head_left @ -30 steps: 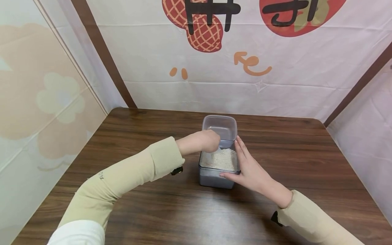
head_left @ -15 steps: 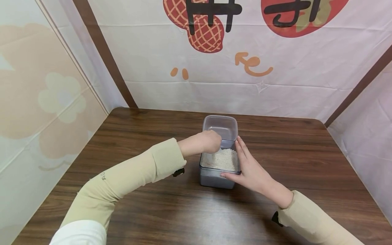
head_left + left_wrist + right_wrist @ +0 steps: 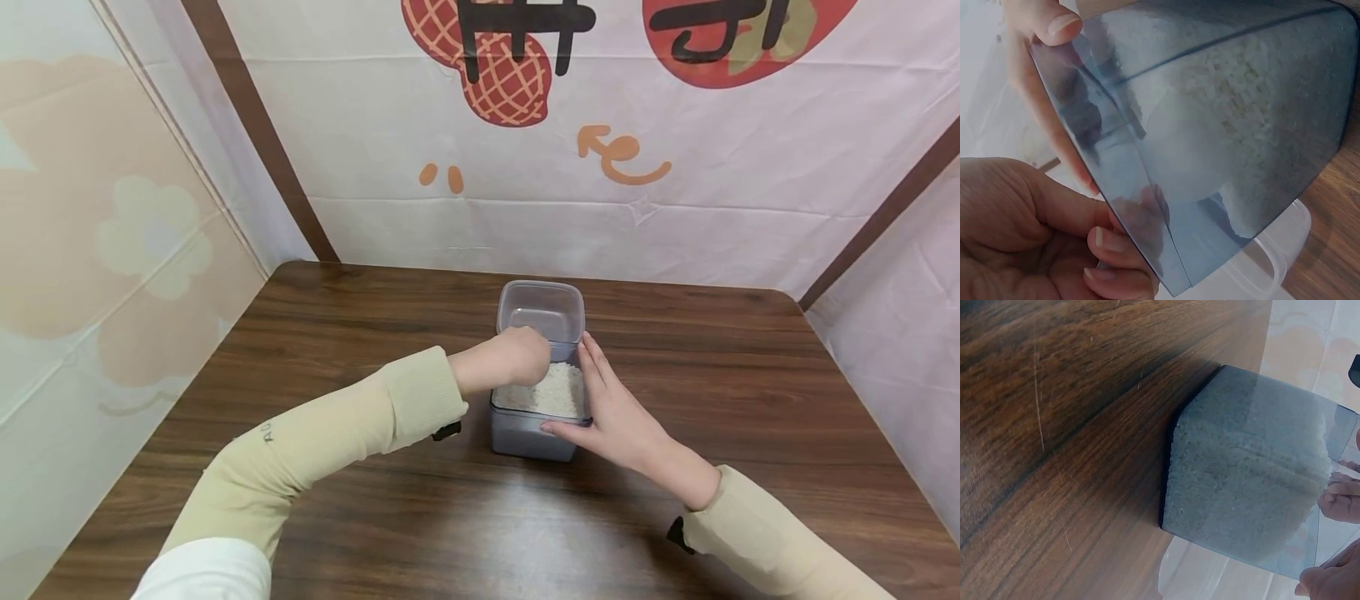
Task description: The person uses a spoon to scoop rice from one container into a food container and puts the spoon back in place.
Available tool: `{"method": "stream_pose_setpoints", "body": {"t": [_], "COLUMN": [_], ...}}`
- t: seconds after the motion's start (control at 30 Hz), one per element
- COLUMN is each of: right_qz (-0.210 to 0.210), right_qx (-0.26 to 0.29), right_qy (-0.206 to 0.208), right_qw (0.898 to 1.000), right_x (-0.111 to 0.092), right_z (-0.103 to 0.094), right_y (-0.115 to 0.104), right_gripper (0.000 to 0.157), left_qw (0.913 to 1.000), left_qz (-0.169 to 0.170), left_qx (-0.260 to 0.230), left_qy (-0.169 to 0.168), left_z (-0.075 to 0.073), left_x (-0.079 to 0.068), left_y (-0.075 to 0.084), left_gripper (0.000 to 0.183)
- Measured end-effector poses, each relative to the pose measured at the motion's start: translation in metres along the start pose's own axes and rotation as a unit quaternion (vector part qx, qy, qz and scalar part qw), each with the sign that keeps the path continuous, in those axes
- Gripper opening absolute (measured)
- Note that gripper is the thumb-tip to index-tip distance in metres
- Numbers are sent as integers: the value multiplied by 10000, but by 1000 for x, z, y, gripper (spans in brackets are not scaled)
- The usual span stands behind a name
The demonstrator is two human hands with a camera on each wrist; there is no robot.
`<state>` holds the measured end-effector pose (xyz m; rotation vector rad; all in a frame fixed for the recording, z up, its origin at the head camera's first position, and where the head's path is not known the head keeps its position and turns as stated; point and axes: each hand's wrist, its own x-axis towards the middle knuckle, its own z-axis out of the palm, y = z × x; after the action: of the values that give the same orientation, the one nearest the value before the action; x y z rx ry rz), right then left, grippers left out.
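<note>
Reaches in from the left in a pale beige sleeve [image 3: 330, 433], the left hand [image 3: 513, 360] curled and pinching a round, translucent whitish scoop [image 3: 1188, 150] with the handle mostly hidden. Holds the scoop below that grip, beside white rice grains [image 3: 564, 390] in a translucent blue-grey rectangular plastic box [image 3: 531, 440], upright beneath the hand on a dark brown wood-grain table [image 3: 375, 533]. Has a clear, rounded-rectangular plastic piece [image 3: 542, 304] just beyond the grip, at the box's far end. Lays the right hand [image 3: 618, 421], straight-fingered and unclosed, along the box's right side, touching the near rim with the thumb.
</note>
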<state>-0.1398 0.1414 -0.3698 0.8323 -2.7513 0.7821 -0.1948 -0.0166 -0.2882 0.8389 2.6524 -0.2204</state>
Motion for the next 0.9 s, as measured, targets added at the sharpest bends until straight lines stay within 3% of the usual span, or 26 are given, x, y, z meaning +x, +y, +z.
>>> {"method": "stream_pose_setpoints", "body": {"t": [0.4,0.63,0.8,0.9], "right_qz": [-55,-3,-3,3], "right_qx": [102,52,27,42], "right_qy": [19,-23,4,-7], "right_qw": [9999,10000,10000,10000], "right_x": [-1,0,0,0], "right_z": [-2,-1,-1,0], "right_y": [1,1,0,0], "right_gripper": [107,107,107,107], "left_qw": [9999,9992,9981,9979], "left_qz": [41,-23,130,157], "left_qx": [-62,-314,-285,-341], "left_qy": [134,265,529,519], "left_z": [6,9,11,12], "left_x": [0,0,-2,-3], "left_y": [8,5,2,0], "left_gripper": [21,22,21,21]}}
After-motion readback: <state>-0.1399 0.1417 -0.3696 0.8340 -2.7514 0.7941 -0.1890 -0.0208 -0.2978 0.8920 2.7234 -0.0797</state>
